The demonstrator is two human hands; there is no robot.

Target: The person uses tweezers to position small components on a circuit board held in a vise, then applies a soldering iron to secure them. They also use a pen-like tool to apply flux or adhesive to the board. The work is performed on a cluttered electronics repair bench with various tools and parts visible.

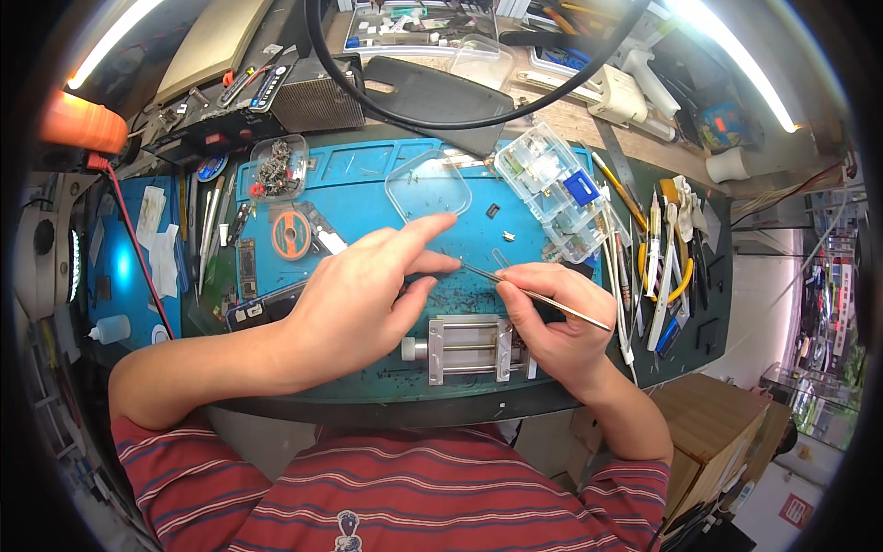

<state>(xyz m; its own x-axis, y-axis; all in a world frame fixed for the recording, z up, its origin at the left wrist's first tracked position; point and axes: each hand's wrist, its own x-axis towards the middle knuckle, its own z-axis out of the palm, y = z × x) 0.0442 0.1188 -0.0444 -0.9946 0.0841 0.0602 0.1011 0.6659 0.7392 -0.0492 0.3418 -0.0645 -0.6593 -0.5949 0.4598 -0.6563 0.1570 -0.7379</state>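
My right hand (563, 317) is closed around slim metal tweezers (561, 308), their tip pointing left over the blue work mat (368, 207). My left hand (368, 285) hovers over the mat with its fingers spread and nothing visible in it. One of its fingertips is close to the tweezers' tip; whether they touch I cannot tell. Beside the tweezers lies a small looped wire piece (499, 258). Just below my hands sits a metal clamping fixture (469, 350) with two rails and a white knob, its right end partly behind my right hand.
A clear lid (428, 187) lies behind my left hand, and a compartment box (547, 184) of small parts is to its right. A solder spool (292, 235) and a tub of screws (278, 168) are at left. Pliers (682, 276) and several hand tools crowd the right side.
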